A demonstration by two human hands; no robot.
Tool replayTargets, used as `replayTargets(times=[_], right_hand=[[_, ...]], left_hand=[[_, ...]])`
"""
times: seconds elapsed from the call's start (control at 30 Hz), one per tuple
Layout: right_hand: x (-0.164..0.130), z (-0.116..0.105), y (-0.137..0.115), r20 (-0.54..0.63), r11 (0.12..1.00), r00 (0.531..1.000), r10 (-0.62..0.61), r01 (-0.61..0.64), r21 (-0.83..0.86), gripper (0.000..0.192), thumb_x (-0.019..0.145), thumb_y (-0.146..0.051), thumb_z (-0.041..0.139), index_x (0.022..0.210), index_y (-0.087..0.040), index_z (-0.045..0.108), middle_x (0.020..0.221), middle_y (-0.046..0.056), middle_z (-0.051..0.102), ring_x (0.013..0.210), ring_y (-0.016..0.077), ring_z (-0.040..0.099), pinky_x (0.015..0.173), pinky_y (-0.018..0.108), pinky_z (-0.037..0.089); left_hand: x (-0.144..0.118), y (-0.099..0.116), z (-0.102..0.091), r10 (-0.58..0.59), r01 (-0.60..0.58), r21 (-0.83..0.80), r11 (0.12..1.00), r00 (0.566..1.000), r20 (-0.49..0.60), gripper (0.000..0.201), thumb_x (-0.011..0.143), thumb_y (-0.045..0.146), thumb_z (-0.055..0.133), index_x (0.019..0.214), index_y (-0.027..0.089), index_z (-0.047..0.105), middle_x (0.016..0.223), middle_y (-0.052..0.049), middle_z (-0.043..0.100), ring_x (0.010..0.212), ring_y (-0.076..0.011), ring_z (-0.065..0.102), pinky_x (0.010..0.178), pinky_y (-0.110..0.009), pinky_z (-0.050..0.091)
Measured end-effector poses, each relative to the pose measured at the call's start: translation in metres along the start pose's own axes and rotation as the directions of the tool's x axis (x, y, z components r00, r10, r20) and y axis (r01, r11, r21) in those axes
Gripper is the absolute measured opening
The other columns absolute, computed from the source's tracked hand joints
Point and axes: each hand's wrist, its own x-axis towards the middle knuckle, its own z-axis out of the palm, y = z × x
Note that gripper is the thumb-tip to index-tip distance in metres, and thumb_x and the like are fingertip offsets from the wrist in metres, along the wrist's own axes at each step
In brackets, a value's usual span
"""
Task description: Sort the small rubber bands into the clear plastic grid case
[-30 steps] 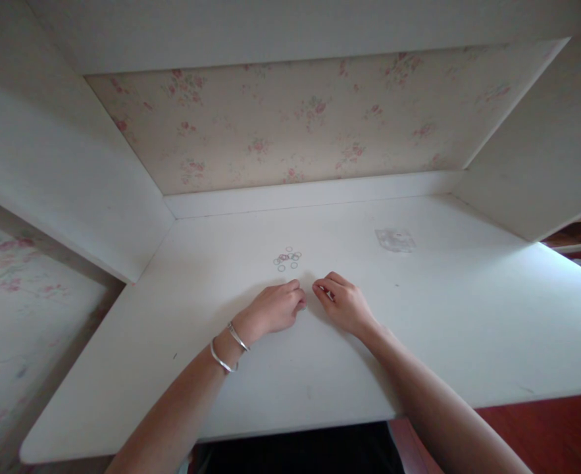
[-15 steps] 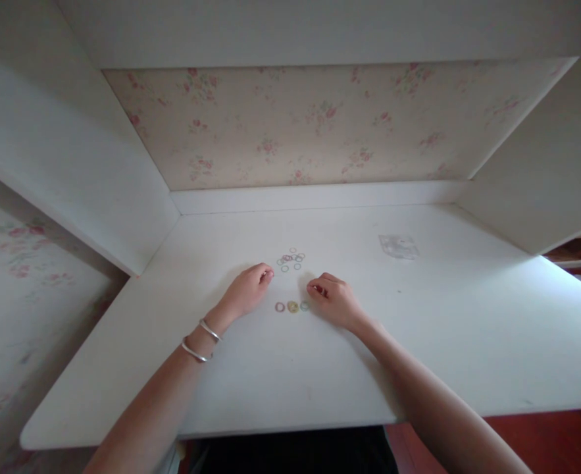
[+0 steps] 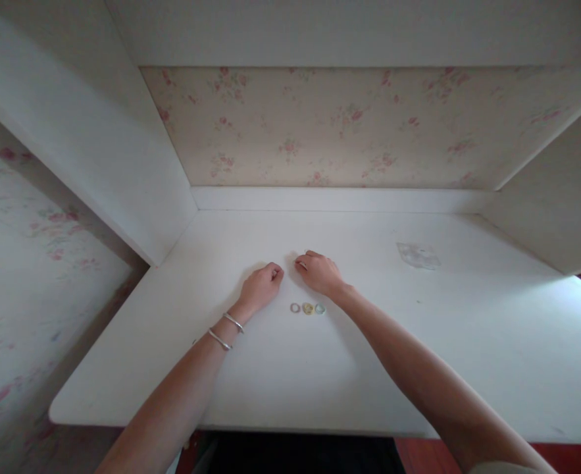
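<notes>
The head view looks down on a white desk (image 3: 280, 375) set in a white alcove, with floral wallpaper (image 3: 349, 125) on the back wall. Both bare forearms reach in from the near edge and meet near the middle of the desktop.

The left hand (image 3: 260, 288) rests knuckles-up on the surface, its fingers curled under toward the palm and its fingertips (image 3: 277, 272) pointing toward the right hand. Whether anything sits inside the curl cannot be told. Two silver bangles (image 3: 226, 330) circle that wrist.

The right hand (image 3: 320, 271) lies just beside it, also knuckles-up, with the fingers bent and the thumb and forefinger drawn close together at the tip that faces the left hand. Something small and pale may lie at that pinch, but it is too small to make out. The two hands are near each other without touching.

Three small rings (image 3: 308, 308) lie flat on the desk on the near side of the hands, in the gap below them and just beside the right wrist. They form a short row that runs left to right, each almost touching its neighbour: a purplish one, a yellow one, a pale green one. No hand touches them.

A clear plastic bag (image 3: 418, 255) lies flat well off to the right.
</notes>
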Motion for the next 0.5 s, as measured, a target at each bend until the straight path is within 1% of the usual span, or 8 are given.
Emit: replayTargets(times=[0.13,0.3,0.43,0.5], right_hand=[[0.015,0.003,-0.009,0.042,0.999,0.999,0.028,-0.026,-0.039,0.036,0.093,-0.036,0.035,0.105,-0.022,0.066,0.112,0.010,0.060,0.094,0.0223,0.059,0.077,0.031,0.042],[0.022,0.011,-0.013,0.024,0.997,0.998,0.052,-0.050,-0.055,0.034,0.092,-0.026,0.035,0.102,-0.016,0.065,0.108,0.015,0.059,0.092,0.0238,0.059,0.076,0.033,0.042],[0.018,0.006,-0.013,0.002,0.999,1.000,0.008,-0.008,-0.048,0.031,0.092,-0.023,0.036,0.099,-0.017,0.065,0.106,0.013,0.058,0.088,0.0210,0.060,0.072,0.030,0.042],[0.011,0.000,-0.010,-0.040,1.000,0.999,-0.022,0.021,-0.023,0.030,0.093,-0.023,0.034,0.100,-0.019,0.064,0.106,0.010,0.058,0.086,0.0185,0.059,0.072,0.028,0.041]], left_hand=[[0.002,-0.007,0.001,0.029,-0.031,-0.080,0.996,0.999,-0.020,0.027,0.091,0.038,0.041,0.095,0.022,0.062,0.089,-0.004,0.070,0.083,-0.0179,0.064,0.074,-0.026,0.045],[0.003,-0.011,0.003,0.049,-0.052,-0.110,0.993,0.998,-0.028,0.026,0.090,0.037,0.042,0.095,0.021,0.063,0.089,-0.004,0.070,0.083,-0.0176,0.064,0.075,-0.026,0.046],[0.004,-0.013,0.004,0.055,-0.058,-0.125,0.990,0.998,-0.031,0.027,0.090,0.037,0.042,0.095,0.021,0.063,0.088,-0.004,0.070,0.082,-0.0173,0.064,0.074,-0.026,0.046],[0.004,-0.013,0.004,0.049,-0.053,-0.136,0.989,0.998,-0.033,0.026,0.090,0.037,0.042,0.094,0.021,0.063,0.088,-0.004,0.070,0.082,-0.0171,0.064,0.074,-0.026,0.046]])
